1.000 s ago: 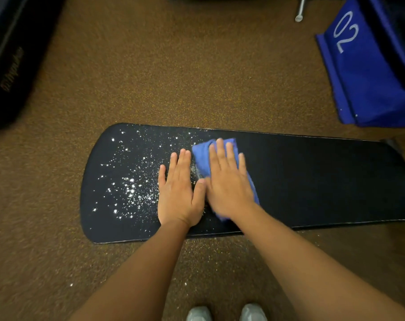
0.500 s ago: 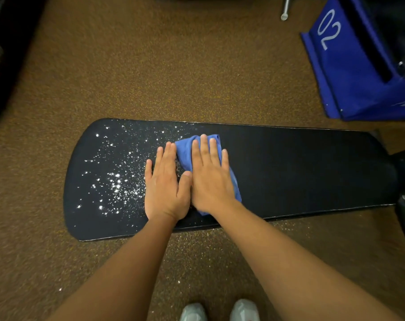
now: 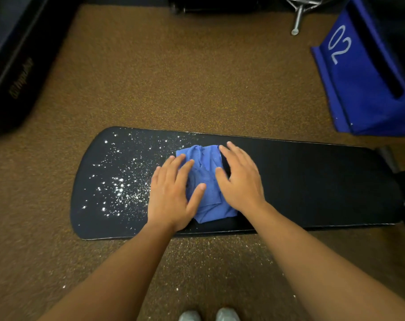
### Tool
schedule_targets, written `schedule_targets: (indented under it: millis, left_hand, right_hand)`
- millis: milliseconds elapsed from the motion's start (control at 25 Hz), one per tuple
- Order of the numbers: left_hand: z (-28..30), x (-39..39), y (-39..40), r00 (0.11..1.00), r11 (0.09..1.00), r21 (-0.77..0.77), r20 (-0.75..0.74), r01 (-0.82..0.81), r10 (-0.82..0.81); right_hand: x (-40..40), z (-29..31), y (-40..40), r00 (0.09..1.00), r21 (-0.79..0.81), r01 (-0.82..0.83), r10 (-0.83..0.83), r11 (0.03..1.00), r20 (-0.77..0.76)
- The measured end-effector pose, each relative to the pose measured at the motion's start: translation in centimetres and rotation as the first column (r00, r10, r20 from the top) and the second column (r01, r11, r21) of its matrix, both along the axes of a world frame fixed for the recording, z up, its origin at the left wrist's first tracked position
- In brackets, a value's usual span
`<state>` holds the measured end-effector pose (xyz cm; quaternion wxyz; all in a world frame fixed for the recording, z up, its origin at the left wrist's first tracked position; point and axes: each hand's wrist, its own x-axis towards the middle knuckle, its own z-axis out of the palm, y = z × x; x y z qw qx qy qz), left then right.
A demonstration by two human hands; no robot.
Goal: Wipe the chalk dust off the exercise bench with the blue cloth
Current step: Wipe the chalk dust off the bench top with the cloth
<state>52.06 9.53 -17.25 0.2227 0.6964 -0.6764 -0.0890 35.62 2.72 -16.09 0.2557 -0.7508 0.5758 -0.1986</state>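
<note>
Presently I am looking down on 1 exercise bench (image 3: 312, 181), with 1 blue cloth (image 3: 206, 179) lying bunched near its middle, closer to the left end. My left hand (image 3: 173, 193) is resting flat and unclenched on the cloth's left part, fingers spread, gripping nothing. My right hand (image 3: 240, 179) is lying flat along the cloth's right edge, likewise unclenched; whether it is pressing the cloth or just touching it I cannot tell. The chalk dust (image 3: 118, 184) is covering the bench's left end, from the far edge toward the near edge, just beside my left hand. The right half is looking clean.

Risks, in my judgement: the cloth is crumpled, so it may be ploughing dust sideways rather than lifting it; a sweep toward the near edge would be dropping dust onto the carpet (image 3: 196, 89), where specks are already showing. Bare fingers ahead of the cloth may be smearing chalk.

Count: 2 hands, 1 cloth, 1 bench, 2 shoes (image 3: 208, 315), 1 blue box (image 3: 359, 77) marked 02.
</note>
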Motion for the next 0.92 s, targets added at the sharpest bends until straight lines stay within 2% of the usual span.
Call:
schedule_targets:
  millis: [80, 280, 440, 600, 920]
  left_hand:
    - [0.6, -2.0, -0.4, 0.997, 0.999, 0.032, 0.077, 0.020, -0.022]
    - [1.3, -6.2, -3.1, 0.987, 0.963, 0.222, 0.087, -0.151, 0.135]
    - [-0.3, -6.5, -1.9, 0.973, 0.953, 0.287, 0.226, -0.100, 0.034]
    - [-1.0, -4.7, -2.4, 0.970, 0.946, 0.322, 0.237, -0.031, -0.049]
    - [-0.8, -0.5, -6.6, 0.924, 0.929, 0.321, 0.265, 0.186, -0.277]
  right_hand:
    - [-0.6, -0.7, -0.2, 0.998, -0.020, 0.030, -0.031, 0.999, -0.060]
    - [-1.0, -1.2, 0.4, 0.990, -0.014, -0.023, 0.021, 1.000, -0.140]
    - [-0.9, -1.6, 0.5, 0.986, -0.047, -0.024, 0.016, 0.999, -0.165]
    - [-0.9, -1.7, 0.6, 0.994, -0.059, -0.007, 0.000, 0.998, -0.109]
    - [-0.8, -2.0, 1.0, 0.981, -0.081, -0.009, -0.006, 0.997, -0.192]
